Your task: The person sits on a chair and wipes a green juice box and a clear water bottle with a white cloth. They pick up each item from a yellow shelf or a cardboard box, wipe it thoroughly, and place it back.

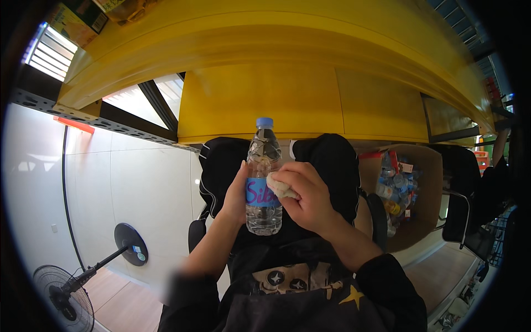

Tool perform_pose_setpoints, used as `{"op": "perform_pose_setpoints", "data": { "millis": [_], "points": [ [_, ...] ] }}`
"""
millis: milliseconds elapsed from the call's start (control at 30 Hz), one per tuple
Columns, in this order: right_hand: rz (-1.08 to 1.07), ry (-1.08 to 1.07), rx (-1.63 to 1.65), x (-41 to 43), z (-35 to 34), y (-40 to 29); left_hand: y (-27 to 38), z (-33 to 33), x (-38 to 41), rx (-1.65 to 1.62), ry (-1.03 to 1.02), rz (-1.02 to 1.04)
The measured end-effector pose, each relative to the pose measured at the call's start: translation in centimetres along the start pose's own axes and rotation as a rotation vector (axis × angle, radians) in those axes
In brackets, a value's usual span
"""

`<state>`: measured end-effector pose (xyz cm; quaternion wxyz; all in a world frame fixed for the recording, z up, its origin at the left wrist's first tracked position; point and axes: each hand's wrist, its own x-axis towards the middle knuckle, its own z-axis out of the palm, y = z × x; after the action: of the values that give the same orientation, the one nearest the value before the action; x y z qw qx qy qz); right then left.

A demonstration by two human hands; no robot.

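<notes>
A clear plastic water bottle [264, 220] stands out upright in the picture above my lap, with a blue cap [264, 122] screwed on and a blue label that bears purple writing. My left hand [237, 197] grips the bottle along its left side, its thumb up by the label's upper edge. In my right hand [309, 195] is a crumpled off-white cloth [281, 186], bunched between thumb and fingers. This cloth touches the right side of the label and covers part of the writing. The fingers of my left hand behind the bottle are hidden.
Ahead runs a yellow shelf [265, 45] with packaged goods [79, 23] at its far left. Right of my legs, a cardboard box [427, 199] holds many plastic bottles [398, 186]. A black pedestal fan [66, 294] stands at the left. Another person's arm [500, 145] shows at far right.
</notes>
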<state>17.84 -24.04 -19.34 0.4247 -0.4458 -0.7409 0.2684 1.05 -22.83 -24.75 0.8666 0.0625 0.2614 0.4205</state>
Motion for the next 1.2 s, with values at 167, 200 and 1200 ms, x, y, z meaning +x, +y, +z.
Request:
{"op": "perform_pose_setpoints", "data": {
  "millis": [167,200,1200],
  "points": [
    [-0.008,0.026,-0.033,0.7,-0.6,0.4,-0.2,-0.7,-0.1,-0.005,-0.045,-0.025],
    [-0.013,0.037,-0.039,0.9,-0.8,0.6,-0.3,-0.9,-0.1,0.011,-0.028,-0.041],
    [-0.004,0.037,-0.023,1.1,0.0,0.6,-0.2,-1.3,0.1,-0.073,-0.122,-0.012]
  ]
}}
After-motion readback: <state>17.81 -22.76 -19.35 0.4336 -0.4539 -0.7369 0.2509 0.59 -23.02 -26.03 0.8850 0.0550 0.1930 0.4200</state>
